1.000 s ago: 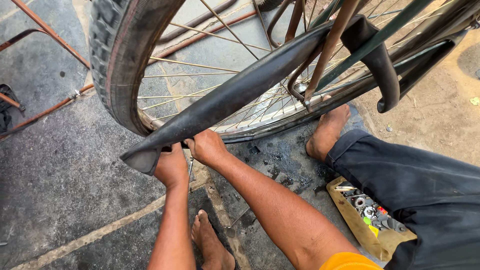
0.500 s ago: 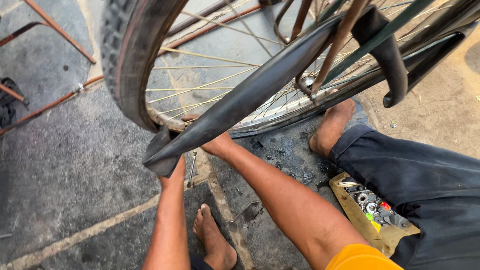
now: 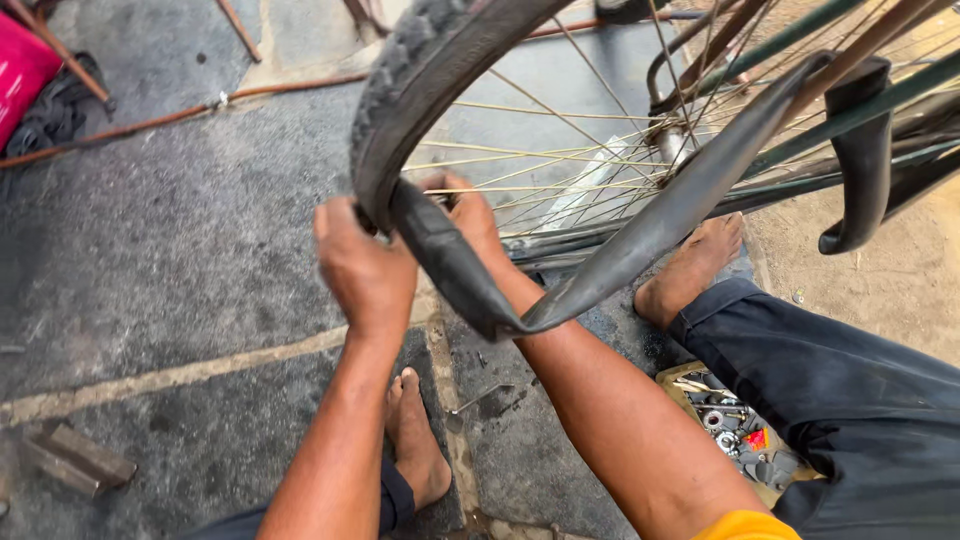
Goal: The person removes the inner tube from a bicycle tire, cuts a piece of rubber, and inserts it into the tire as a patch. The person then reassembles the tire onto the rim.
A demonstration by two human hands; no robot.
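A bicycle wheel with a knobby black tyre (image 3: 400, 90) and thin spokes stands in front of me. A flat black inner tube (image 3: 640, 240) hangs in a loop out of the tyre's lower edge. My left hand (image 3: 365, 265) grips the tube where it meets the tyre. Behind the tube, my right hand (image 3: 470, 215) holds the tyre edge and tube, fingers partly hidden. Another loose end of the tube (image 3: 860, 160) droops over the green frame bar at the right.
My bare feet (image 3: 415, 450) (image 3: 690, 265) rest on cracked dark concrete. A small metal tool (image 3: 475, 400) lies by my left foot. A tray of small parts (image 3: 730, 425) sits beside my right leg. Wooden blocks (image 3: 75, 455) lie at lower left; a rusty bar (image 3: 180, 115) crosses the floor.
Both hands have risen from near the ground up to the tyre's lower edge, carrying the folded tube with them. The view has swung left and closer to the wheel.
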